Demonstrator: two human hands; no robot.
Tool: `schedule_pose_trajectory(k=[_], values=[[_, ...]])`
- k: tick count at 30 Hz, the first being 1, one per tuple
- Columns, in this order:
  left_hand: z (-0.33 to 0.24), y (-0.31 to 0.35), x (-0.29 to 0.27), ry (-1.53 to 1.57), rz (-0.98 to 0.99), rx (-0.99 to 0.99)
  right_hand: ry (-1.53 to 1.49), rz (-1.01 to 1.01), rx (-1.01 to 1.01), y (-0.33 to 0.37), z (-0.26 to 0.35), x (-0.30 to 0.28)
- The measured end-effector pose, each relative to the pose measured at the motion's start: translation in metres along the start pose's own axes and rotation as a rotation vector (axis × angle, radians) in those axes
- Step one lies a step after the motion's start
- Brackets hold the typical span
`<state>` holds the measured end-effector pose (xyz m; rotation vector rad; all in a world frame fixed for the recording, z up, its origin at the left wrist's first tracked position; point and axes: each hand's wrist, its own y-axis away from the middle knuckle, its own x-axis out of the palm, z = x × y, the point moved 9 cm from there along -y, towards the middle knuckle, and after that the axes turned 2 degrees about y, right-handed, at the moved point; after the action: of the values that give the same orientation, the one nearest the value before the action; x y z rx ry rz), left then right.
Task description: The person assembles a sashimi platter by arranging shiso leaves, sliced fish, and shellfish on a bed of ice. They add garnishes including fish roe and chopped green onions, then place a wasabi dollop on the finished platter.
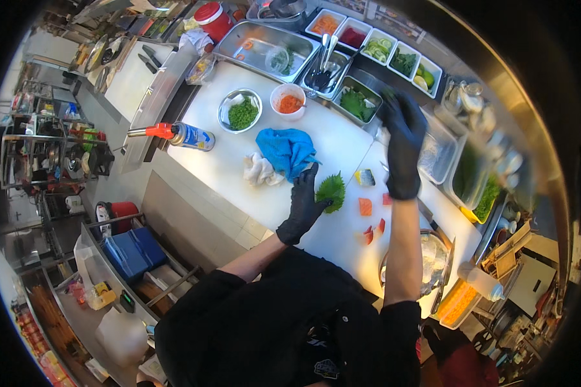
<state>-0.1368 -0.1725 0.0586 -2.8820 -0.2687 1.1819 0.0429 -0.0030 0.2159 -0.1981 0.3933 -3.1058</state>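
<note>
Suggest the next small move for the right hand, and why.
Probably lower the right hand to the cutting board beside the shiso leaf: the left hand alone touches that leaf, while the right is raised, blurred, by the metal tray of green leaves.

The white worktop [199,106] bears a torch [192,137], blue cloth [284,151], leaf [333,191] and fish pieces [366,206].

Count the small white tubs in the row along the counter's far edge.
5, left to right, holding: orange shreds; dark red food; green slices; green leaves; green and yellow citrus. None in the row looks hidden.
</note>
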Motion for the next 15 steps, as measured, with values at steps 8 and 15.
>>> schedule_pose_trajectory(k=[8, 15], values=[[-0.050, -0.094, -0.012, 0.073, 0.067, 0.374, 0.249, 0.157, 0.050, -0.058, -0.057, 0.059], [-0.040, -0.268, 0.080, 0.010, 0.056, 0.369, 0.170, -0.082, 0.316, 0.075, -0.061, -0.073]])
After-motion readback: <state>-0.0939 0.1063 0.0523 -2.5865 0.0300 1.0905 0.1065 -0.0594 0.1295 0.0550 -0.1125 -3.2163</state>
